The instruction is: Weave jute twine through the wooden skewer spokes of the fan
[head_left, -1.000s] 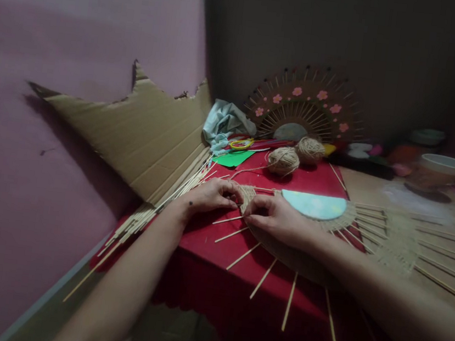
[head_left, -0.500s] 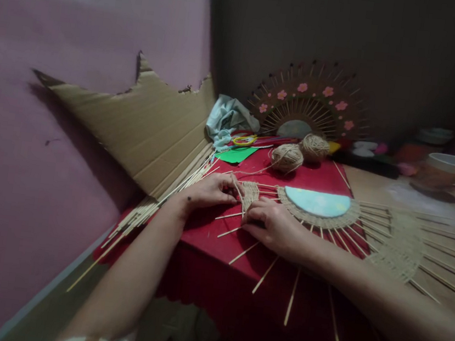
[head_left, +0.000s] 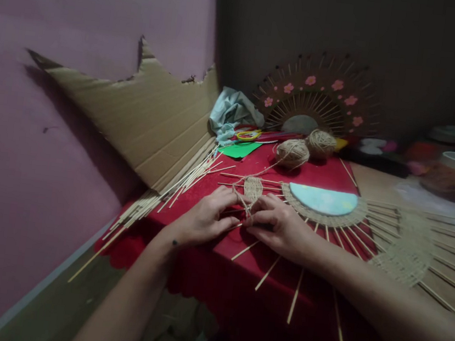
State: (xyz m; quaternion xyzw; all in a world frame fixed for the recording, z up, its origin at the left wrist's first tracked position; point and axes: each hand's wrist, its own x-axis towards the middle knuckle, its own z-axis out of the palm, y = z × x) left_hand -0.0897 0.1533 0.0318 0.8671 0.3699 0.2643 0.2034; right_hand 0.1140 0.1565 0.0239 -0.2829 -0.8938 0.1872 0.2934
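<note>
A half-round fan of thin sticks lies on the red cloth, with a pale blue half-disc (head_left: pixel 323 199) at its centre. Twine is woven round the half-disc, and a separate woven patch (head_left: pixel 253 189) crosses the sticks at left. Just below that patch, my left hand (head_left: pixel 211 215) has its fingers closed on the loose twine (head_left: pixel 241 196). My right hand (head_left: pixel 281 224) pinches the twine beside a stick, its fingertips close to the left ones and partly hidden. The strand leads back to a twine ball (head_left: pixel 292 153).
A second twine ball (head_left: pixel 321 143) and green paper (head_left: pixel 240 149) lie behind. Loose sticks (head_left: pixel 143 211) are heaped at left beside torn cardboard (head_left: pixel 134 120). A flowered fan (head_left: pixel 311 81) leans at the back. At right stands a plastic cup (head_left: pixel 453 173).
My left hand has moved down and nearer my right hand, from beside the woven patch to below it. The twine now slants across the patch's left edge. The view has shifted slightly.
</note>
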